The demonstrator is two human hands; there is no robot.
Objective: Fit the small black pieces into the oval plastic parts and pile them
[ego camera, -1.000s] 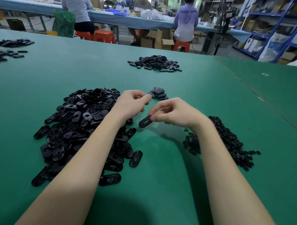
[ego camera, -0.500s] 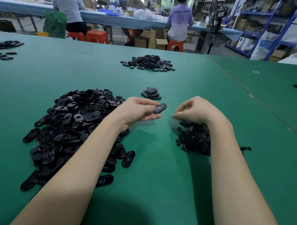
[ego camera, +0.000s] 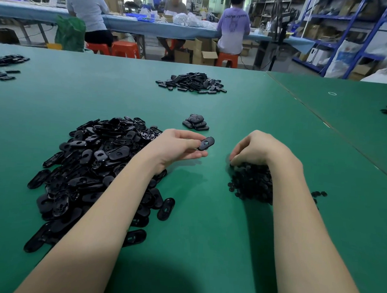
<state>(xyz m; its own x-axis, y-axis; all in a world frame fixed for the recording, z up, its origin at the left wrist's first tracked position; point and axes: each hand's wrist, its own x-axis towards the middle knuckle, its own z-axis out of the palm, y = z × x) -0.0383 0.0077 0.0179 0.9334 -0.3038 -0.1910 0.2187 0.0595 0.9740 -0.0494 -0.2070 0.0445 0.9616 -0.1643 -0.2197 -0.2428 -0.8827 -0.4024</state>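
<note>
One oval plastic part [ego camera: 206,143] is pinched between the thumb and fingers of the left hand [ego camera: 177,147], held just above the green table [ego camera: 196,234] with its cut-out face turned up. The right hand [ego camera: 257,149] is curled over the heap of small black pieces [ego camera: 250,183], fingertips down among them; whether it has already caught one I cannot tell, since the fingers hide what they touch.

The step in hand looks to be fetching a single insert for the held oval. To do it well, the right hand should lift out only one piece, taken by its edge so its orientation can be felt, and shake off any that cling. The left hand would do best to keep the oval level and steady, opening clear of its own thumb, so the insert can be brought straight across the short gap between the hands and pressed in squarely; a tilted entry would likely jam or pop out.

Behind the left hand, farther along the table, sits the small stack of finished ovals [ego camera: 196,122], near enough to drop the next one on. The big heap of unfilled ovals [ego camera: 95,165] lies under and outside the left forearm, so that arm should stay lifted to avoid scattering it.
</note>
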